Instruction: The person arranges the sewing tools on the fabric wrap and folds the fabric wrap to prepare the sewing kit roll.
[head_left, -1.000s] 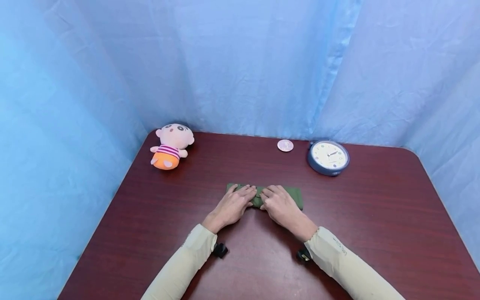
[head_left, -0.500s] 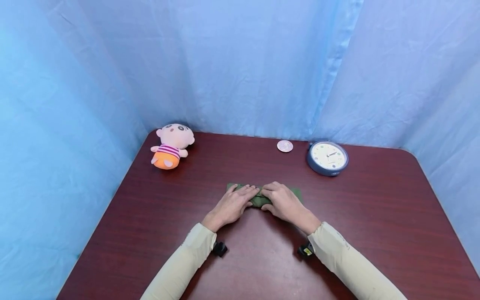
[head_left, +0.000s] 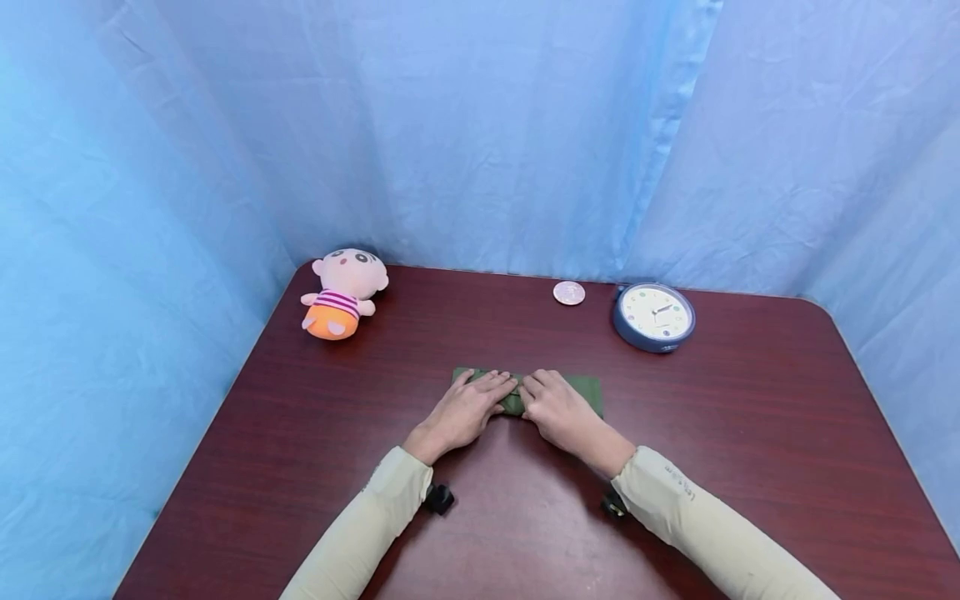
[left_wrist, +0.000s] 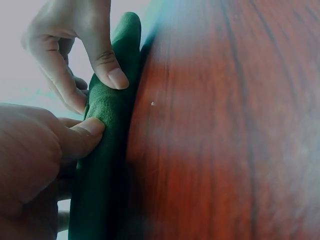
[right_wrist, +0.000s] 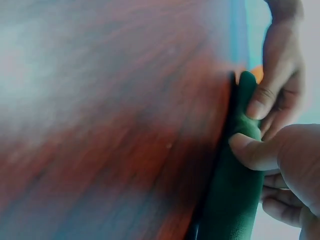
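A flat, folded dark green fabric piece (head_left: 587, 393) lies lengthwise across the middle of the table. My left hand (head_left: 463, 412) holds its left part, fingers laid over the top and thumb at the near edge. Close beside it, my right hand (head_left: 561, 417) grips the fabric near its middle with fingers bent over the top. Both wrist views show a thumb against the rounded near side of the green fabric (left_wrist: 102, 170), with the other fingers behind it. Whether the fabric is a pouch or a plain cloth is unclear, as the hands cover much of it.
A plush doll (head_left: 335, 296) in a striped top and orange shorts lies at the table's back left. Toward the back right are a small pale round disc (head_left: 569, 292) and a blue round clock (head_left: 654, 317). Blue curtains (head_left: 480, 142) surround the dark red table (head_left: 300, 467).
My right hand shifted slightly and its fingers lifted and spread a little half a second ago, then bent back onto the green fabric. The left hand stays in place.
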